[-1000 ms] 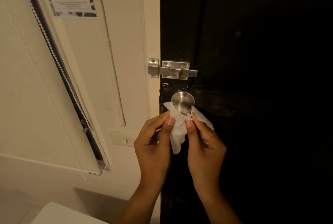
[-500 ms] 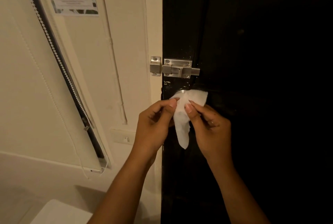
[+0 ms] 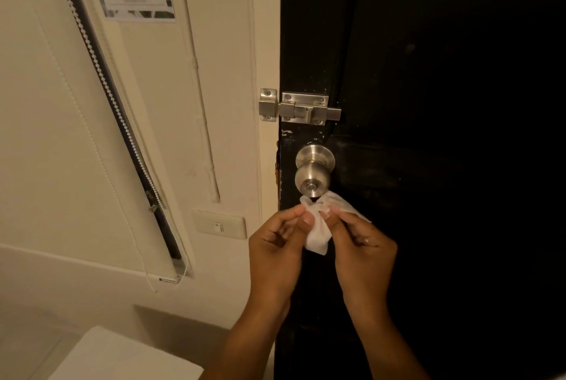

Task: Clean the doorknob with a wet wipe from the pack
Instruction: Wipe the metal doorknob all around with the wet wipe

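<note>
A round steel doorknob (image 3: 313,179) sticks out of the black door (image 3: 428,104) near its left edge, fully uncovered. Just below it, a white wet wipe (image 3: 318,234) hangs crumpled, its top edge touching the knob's underside. My left hand (image 3: 277,245) pinches the wipe's left part between thumb and fingers. My right hand (image 3: 361,245) pinches its right part. Both hands sit side by side under the knob. The pack is not in view.
A steel slide bolt (image 3: 301,108) bridges the door and cream frame above the knob. A light switch (image 3: 220,224) is on the wall at left, beside a roller blind with bead chain (image 3: 113,89). A white surface (image 3: 122,358) lies at bottom left.
Half a second ago the wipe covered the knob with both hands raised against it. Both hands have dropped with the wipe, and the knob is bare again.
</note>
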